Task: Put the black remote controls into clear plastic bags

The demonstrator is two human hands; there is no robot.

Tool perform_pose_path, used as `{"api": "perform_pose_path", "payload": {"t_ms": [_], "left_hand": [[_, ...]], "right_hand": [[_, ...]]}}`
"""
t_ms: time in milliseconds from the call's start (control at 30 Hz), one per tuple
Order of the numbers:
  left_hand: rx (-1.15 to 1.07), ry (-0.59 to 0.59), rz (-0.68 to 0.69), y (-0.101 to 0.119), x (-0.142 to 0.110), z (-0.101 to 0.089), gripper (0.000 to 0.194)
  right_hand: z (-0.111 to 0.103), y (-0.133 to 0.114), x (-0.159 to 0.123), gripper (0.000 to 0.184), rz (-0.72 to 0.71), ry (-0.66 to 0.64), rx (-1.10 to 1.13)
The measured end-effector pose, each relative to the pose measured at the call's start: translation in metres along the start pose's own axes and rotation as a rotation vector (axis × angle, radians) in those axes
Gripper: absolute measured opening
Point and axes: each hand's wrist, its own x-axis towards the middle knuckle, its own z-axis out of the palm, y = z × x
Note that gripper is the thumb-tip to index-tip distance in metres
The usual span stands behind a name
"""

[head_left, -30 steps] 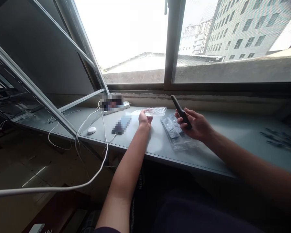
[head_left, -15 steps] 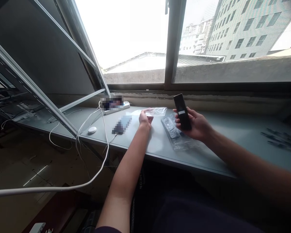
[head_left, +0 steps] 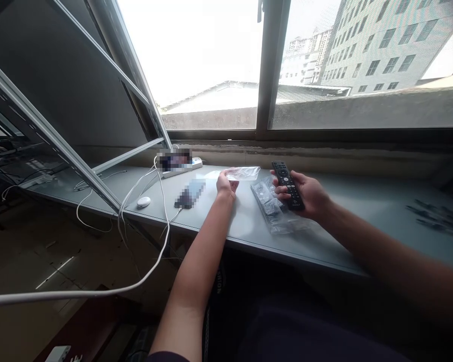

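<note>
My right hand (head_left: 309, 193) holds a black remote control (head_left: 288, 184) with its button side up, above a pile of bagged remotes (head_left: 274, 210) on the grey counter (head_left: 362, 211). My left hand (head_left: 225, 184) pinches the edge of an empty clear plastic bag (head_left: 241, 173) that lies flat on the counter, just left of the pile.
A phone (head_left: 189, 194) on a white cable, a small white puck (head_left: 143, 202) and a power strip (head_left: 181, 166) lie on the counter's left part. White cables hang over the front edge. Dark items (head_left: 440, 216) rest at far right. A window frame (head_left: 266, 70) rises behind.
My right hand has turned the remote over, from its plain back to its button side, and lowered it towards the counter. The left hand has stayed on the bag.
</note>
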Motion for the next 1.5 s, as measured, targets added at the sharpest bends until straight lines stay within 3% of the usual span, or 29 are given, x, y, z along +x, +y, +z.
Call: {"api": "perform_pose_path", "payload": {"t_ms": [167, 467, 600, 833, 1200, 1400, 1500], "left_hand": [[-0.007, -0.008, 0.002, 0.000, 0.001, 0.000, 0.022], [-0.017, -0.002, 0.002, -0.001, 0.003, -0.001, 0.021], [-0.027, 0.004, -0.012, -0.001, 0.004, 0.000, 0.021], [-0.018, -0.002, -0.006, -0.001, 0.005, 0.000, 0.023], [-0.013, 0.012, -0.008, -0.002, 0.004, -0.001, 0.023], [0.006, -0.011, 0.009, -0.001, 0.003, -0.001, 0.025], [0.003, -0.012, 0.007, -0.001, 0.003, -0.001, 0.023]], "right_hand": [[0.000, 0.000, -0.002, 0.033, 0.059, -0.017, 0.031], [0.005, -0.002, 0.000, 0.036, 0.048, 0.199, 0.030], [0.001, -0.002, 0.001, 0.042, 0.061, 0.141, 0.054], [-0.007, -0.003, 0.002, 0.033, 0.123, -0.005, 0.057], [0.003, -0.001, -0.001, 0.035, 0.056, 0.165, -0.019], [-0.002, -0.002, -0.001, 0.036, 0.088, -0.022, 0.056], [-0.003, -0.002, -0.002, 0.036, 0.098, -0.052, 0.056]]}}
